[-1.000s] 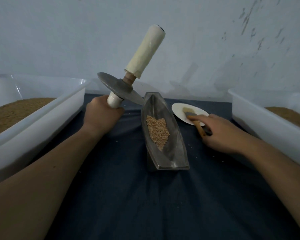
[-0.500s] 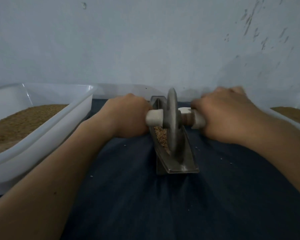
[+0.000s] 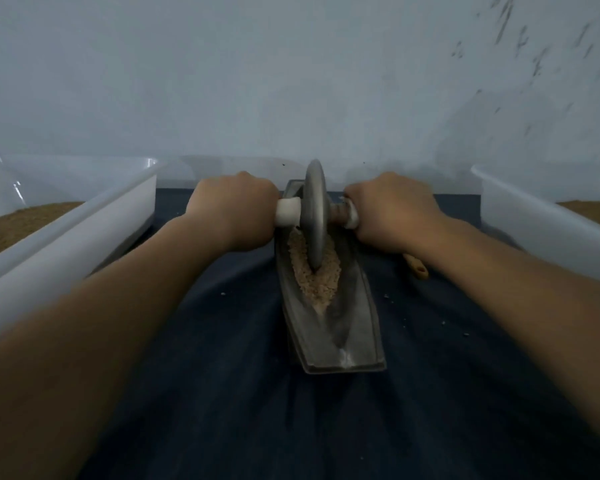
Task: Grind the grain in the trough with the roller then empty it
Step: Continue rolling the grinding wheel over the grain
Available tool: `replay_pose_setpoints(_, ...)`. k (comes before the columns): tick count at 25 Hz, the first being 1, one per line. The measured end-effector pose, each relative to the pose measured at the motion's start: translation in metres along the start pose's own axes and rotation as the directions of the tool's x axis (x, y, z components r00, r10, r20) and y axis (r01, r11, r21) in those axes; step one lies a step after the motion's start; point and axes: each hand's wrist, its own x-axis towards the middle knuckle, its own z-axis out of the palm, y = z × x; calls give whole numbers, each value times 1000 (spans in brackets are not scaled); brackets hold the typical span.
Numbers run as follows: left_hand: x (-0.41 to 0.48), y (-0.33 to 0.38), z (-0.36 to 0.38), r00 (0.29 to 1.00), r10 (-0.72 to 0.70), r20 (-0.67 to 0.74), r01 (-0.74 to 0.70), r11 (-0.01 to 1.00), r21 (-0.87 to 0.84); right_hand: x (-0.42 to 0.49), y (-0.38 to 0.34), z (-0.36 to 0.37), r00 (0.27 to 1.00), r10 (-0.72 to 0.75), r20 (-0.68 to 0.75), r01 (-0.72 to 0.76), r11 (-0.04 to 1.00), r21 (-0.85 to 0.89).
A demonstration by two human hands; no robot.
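The roller (image 3: 315, 216), its disc set upright in the grain (image 3: 315, 278) of the trough (image 3: 357, 323), is gripped by fingers curled around its handles, left hand (image 3: 234, 211) and right hand (image 3: 392, 211).

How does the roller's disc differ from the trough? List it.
The disc is round and stands on edge; the trough is long, boat-shaped and lies flat on the cloth. The left hand and right hand grip the disc's handles; the trough rests unheld. The trough holds grain; the disc presses into it. Both are grey metal.
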Motion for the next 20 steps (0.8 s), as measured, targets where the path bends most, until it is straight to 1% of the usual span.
replay_pose_setpoints(2, 12, 1, -5, 999, 4, 38, -3, 1000, -11, 8, -4, -1, 999, 30, 25, -32, 998, 58)
replay_pose_setpoints(4, 9, 6, -13, 998, 34, 49, -35, 999, 14, -3, -6, -7, 998, 39, 44, -42, 997, 71)
replay_pose_setpoints(7, -25, 11, -25, 994, 107, 29, -108, 992, 58, -46, -2, -21, 999, -34, 36, 33, 999, 35)
replay_pose_setpoints(8, -40, 10, -29, 990, 137, 44, -140, 988, 60, -63, -1, -27, 998, -61, -1, 61, 998, 10)
replay_pose_setpoints(9, -53, 8, -34, 984, 168, 56, -171, 983, 62, -80, 0, -34, 993, -94, -73, 92, 995, -33)
replay_pose_setpoints(11, -71, 5, -41, 977, 210, 33, -212, 975, 66, -102, 0, -46, 972, -127, -198, 112, 990, -83)
replay_pose_setpoints(12, -71, 5, -40, 977, 212, 7, -212, 974, 78, -103, 1, -46, 974, -125, -191, 113, 991, -72)
replay_pose_setpoints(13, -66, 6, -38, 978, 206, -18, -203, 973, 107, -100, 1, -41, 984, -103, -148, 99, 995, -34)
replay_pose_setpoints(15, -46, 10, -30, 986, 161, -29, -154, 973, 169, -73, 0, -29, 1000, -12, 26, 11, 998, 56)
replay_pose_setpoints(16, -32, 12, -24, 992, 123, -18, -119, 979, 168, -55, -1, -23, 998, 13, 65, -17, 998, 59)
replay_pose_setpoints(18, -8, 11, -15, 999, 46, 24, -48, 992, 114, -19, -5, -13, 997, 44, 64, -46, 998, 32)
replay_pose_setpoints(20, 4, 7, -7, 1000, -1, 12, 0, 997, 82, 3, -6, -10, 997, 54, 60, -56, 998, 32)
